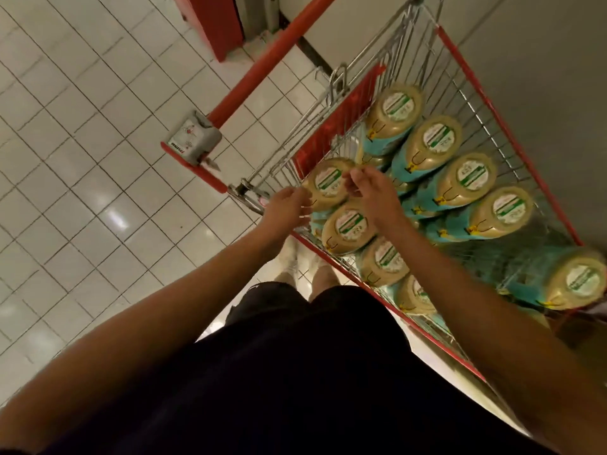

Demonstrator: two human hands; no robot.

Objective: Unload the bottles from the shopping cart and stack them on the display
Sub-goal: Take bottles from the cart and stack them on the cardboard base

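**Reach for the bottle [328,183] nearest the cart handle [269,59]**

Squeeze bottles [440,139] stand base-up in the wire shopping cart [502,126], packed touching in rows running away from the cart handle. The left hand [289,205] and right hand [371,192] flank the bottle closest to it, fingers half-curled at its sides; whether they grip I cannot tell. Full, it is probably weighty, with soft walls and a slick label. Hold the broad body without squeezing.

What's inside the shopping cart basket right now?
Inside the shopping cart: bottles in rows, tan ends up, teal labels. More bottles show beneath them; how many is hidden. The left hand and right hand cover part of the nearest ones.
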